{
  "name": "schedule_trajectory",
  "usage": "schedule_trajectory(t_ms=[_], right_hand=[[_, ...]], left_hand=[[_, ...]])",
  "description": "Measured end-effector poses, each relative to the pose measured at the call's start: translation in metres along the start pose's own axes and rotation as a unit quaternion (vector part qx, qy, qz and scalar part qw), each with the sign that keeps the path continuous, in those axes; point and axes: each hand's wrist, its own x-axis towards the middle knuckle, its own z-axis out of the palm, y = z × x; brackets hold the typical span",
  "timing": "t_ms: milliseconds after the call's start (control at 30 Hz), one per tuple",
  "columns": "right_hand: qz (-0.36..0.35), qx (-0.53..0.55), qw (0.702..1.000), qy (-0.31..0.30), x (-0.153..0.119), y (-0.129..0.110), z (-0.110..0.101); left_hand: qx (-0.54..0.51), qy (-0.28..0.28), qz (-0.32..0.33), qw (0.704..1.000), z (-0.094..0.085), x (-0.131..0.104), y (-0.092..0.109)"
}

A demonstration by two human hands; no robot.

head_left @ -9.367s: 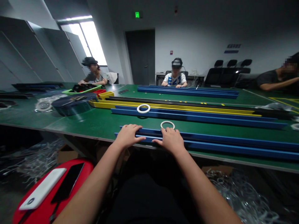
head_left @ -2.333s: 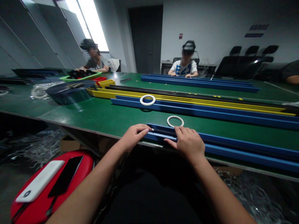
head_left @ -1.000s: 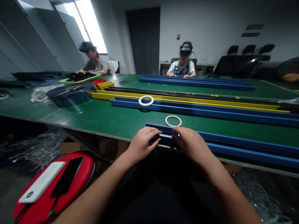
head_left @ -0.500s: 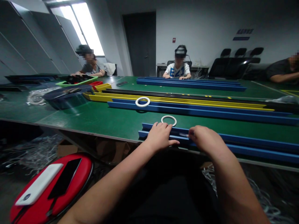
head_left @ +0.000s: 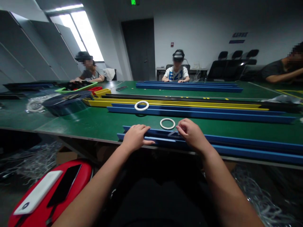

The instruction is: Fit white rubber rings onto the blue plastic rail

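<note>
Glossy green tabletop [head_left: 71, 124], smooth blue channel [head_left: 248, 150], shiny clear plastic wrapping [head_left: 35, 104]

Blue channel [head_left: 246, 151], green desk [head_left: 94, 121], yellow channel [head_left: 99, 102]. White rings [head_left: 141, 109]. Red stool [head_left: 81, 186], white box [head_left: 39, 190], black phone [head_left: 65, 185]. White shirt [head_left: 170, 75] with blue lettering.

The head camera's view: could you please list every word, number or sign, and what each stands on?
Shirt: "EZ1" or "E21", partly blurred.
Wall lettering: too blurred to read.
Small red sign: too small.
Green sign: cut off, unreadable.
White device: round mark, too small.
</note>
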Motion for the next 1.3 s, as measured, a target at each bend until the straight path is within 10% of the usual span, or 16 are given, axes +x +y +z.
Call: schedule_trajectory(t_ms=[167, 367, 633, 967, 1300], right_hand=[[0.090, 0.264, 0.959, -0.055, -0.001, -0.002, 0.022], [0.049, 0.047, 0.998, 0.016, 0.000, 0.000, 0.031], [-0.025, -0.138, 0.989, -0.051, 0.000, -0.003, 0.034], [0.057, 0.016, 0.995, -0.085, 0.010, 0.007, 0.029], [-0.009, 0.044, 0.992, -0.121, 0.008, 0.005, 0.023]], left_hand=[[0.004, 0.010, -0.014, 1.000, -0.004, -0.017, -0.024], [0.008, 0.046, -0.017, 0.999, -0.001, -0.019, -0.017], [0.012, 0.045, -0.011, 0.999, -0.001, -0.020, -0.019], [0.000, 0.052, -0.010, 0.999, 0.002, -0.021, -0.021], [-0.006, 0.056, -0.009, 0.998, 0.002, -0.021, -0.020]])
